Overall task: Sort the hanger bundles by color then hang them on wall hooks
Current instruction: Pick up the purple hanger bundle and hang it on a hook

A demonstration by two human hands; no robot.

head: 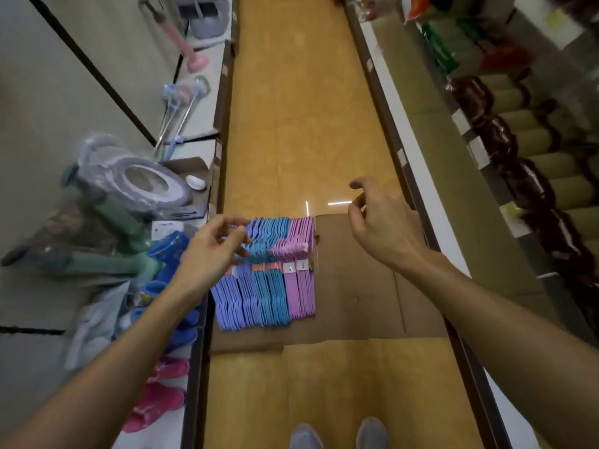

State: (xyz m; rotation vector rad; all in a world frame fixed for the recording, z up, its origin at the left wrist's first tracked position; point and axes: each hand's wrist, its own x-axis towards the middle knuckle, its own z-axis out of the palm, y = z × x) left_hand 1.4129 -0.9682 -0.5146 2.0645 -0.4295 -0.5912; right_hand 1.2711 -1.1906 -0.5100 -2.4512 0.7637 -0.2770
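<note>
Head view: you look down a shop aisle at hanger bundles lying on flattened cardboard (366, 286) on the floor.
Shelf goods: left of the cardboard, wrapped items and blue slippers (175, 254) crowd the low shelf edge.
Left hand (207, 251): it hovers over the left end of the row, fingers loosely curled and spread. The frame is blurred here, so you cannot tell whether the fingertips touch a bundle or hold nothing.
Purple bundles (231, 299): leftmost on the cardboard, tightly packed.
Blue bundles (274, 296): just right of the purple, touching them.
Pink bundles (303, 293): right end of the row, beside bare cardboard.
Right hand (377, 222): raised above the far right part of the cardboard, well clear of the pink bundles, fingers relaxed and half bent, gripping nothing.
Progress: the colours already lie grouped; hanging looks not yet begun, and no wall hooks show.
Risk one: the bundles press together, so lifting one with a loose grip could drag its neighbour and mix colours.
Risk two: your left forearm crosses the shelf edge and could sweep the slippers down.
</note>
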